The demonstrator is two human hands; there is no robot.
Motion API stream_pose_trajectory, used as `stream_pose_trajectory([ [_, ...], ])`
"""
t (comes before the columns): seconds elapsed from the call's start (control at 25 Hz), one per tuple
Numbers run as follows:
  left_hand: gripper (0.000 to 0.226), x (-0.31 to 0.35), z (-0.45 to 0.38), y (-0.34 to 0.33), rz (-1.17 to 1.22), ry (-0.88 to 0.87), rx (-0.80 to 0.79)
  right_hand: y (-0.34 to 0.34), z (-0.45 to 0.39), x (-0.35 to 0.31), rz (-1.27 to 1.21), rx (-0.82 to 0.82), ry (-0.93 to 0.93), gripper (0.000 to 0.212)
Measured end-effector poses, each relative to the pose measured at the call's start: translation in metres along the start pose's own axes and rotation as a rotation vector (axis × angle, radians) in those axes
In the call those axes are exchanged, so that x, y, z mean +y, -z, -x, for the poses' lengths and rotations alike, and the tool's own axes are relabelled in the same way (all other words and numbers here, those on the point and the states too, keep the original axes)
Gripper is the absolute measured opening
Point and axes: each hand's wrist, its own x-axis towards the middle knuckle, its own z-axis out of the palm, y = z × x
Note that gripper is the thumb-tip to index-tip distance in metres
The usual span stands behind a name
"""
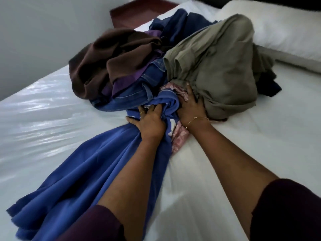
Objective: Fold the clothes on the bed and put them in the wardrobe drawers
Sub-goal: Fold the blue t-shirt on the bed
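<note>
A heap of clothes lies on the white bed [243, 145]: a brown garment [112, 61], purple cloth [121, 84], blue jeans [126, 100], an olive-green garment [217, 66] and dark navy pieces [175, 23]. A blue shirt [83, 171] with white lettering stretches from the heap toward me. My left hand [150, 122] is closed on the shirt's bunched upper part. My right hand [192, 105] presses flat, fingers spread, against the olive garment and a pink patterned cloth [178, 138] beneath it.
Two white pillows [278, 26] lie at the head of the bed, far right. A dark red wooden bedside table [139, 13] stands beyond the bed's far corner against a grey wall. Shiny wrinkled sheet covers the bed's left side [34, 110].
</note>
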Motion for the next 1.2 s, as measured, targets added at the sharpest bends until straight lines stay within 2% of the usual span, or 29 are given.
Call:
stream_pose_trajectory([
  [0.08,0.049,0.001,0.000,0.000,0.044,-0.030,-0.010,0.005,0.006,-0.007,0.079,0.165,-0.049,0.046],
  [0.2,0.043,-0.011,0.001,0.009,0.201,-0.130,-0.077,0.002,0.028,-0.025,-0.063,-0.022,-0.156,0.041],
  [0.24,0.041,-0.020,0.006,0.016,0.373,-0.190,-0.076,0.003,0.045,-0.039,-0.127,0.033,-0.230,0.038],
  [0.28,0.034,-0.030,0.013,0.023,0.614,-0.243,-0.020,0.005,0.058,-0.052,-0.164,0.255,-0.283,0.036],
  [0.32,0.026,-0.043,0.023,0.035,0.825,-0.226,0.072,0.006,0.071,-0.068,-0.186,0.494,-0.353,0.039],
  [0.36,0.022,-0.058,0.034,0.047,0.923,-0.138,0.136,0.008,0.088,-0.085,-0.221,0.599,-0.435,0.042],
  [0.4,0.025,-0.073,0.045,0.058,0.857,-0.024,0.148,0.010,0.101,-0.103,-0.305,0.655,-0.503,0.043],
  [0.44,0.033,-0.088,0.054,0.064,0.615,0.047,0.095,0.015,0.112,-0.121,-0.466,0.560,-0.556,0.043],
  [0.48,0.041,-0.101,0.065,0.070,0.357,0.055,-0.015,0.019,0.121,-0.137,-0.606,0.360,-0.628,0.045],
  [0.52,0.047,-0.109,0.080,0.077,0.190,0.012,-0.142,0.024,0.132,-0.150,-0.676,0.167,-0.696,0.045],
  [0.56,0.049,-0.113,0.094,0.087,0.161,-0.037,-0.242,0.027,0.142,-0.160,-0.688,0.101,-0.723,0.040],
  [0.6,0.047,-0.114,0.108,0.099,0.251,-0.070,-0.303,0.036,0.154,-0.169,-0.698,0.115,-0.741,0.034],
  [0.68,0.046,-0.115,0.132,0.122,0.645,-0.044,-0.381,0.057,0.177,-0.182,-0.818,0.227,-0.786,0.028],
  [0.76,0.044,-0.117,0.159,0.157,1.064,0.023,-0.470,0.083,0.195,-0.192,-1.170,0.365,-0.838,0.022],
  [0.8,0.043,-0.118,0.171,0.174,1.209,0.026,-0.525,0.099,0.206,-0.196,-1.397,0.443,-0.836,0.020],
  [0.88,0.046,-0.118,0.191,0.207,1.396,-0.017,-0.638,0.132,0.232,-0.200,-1.802,0.537,-0.713,0.021],
  [0.96,0.049,-0.112,0.207,0.236,1.458,-0.087,-0.723,0.163,0.260,-0.202,-2.001,0.459,-0.522,0.027],
  [1.04,0.046,-0.099,0.231,0.264,1.419,-0.170,-0.748,0.198,0.296,-0.208,-1.959,0.297,-0.355,0.033],
  [1.08,0.044,-0.091,0.246,0.275,1.392,-0.220,-0.729,0.213,0.312,-0.211,-1.890,0.278,-0.303,0.033],
  [1.2,0.034,-0.060,0.285,0.301,1.501,-0.306,-0.639,0.256,0.341,-0.201,-1.581,0.468,-0.294,0.036],
])
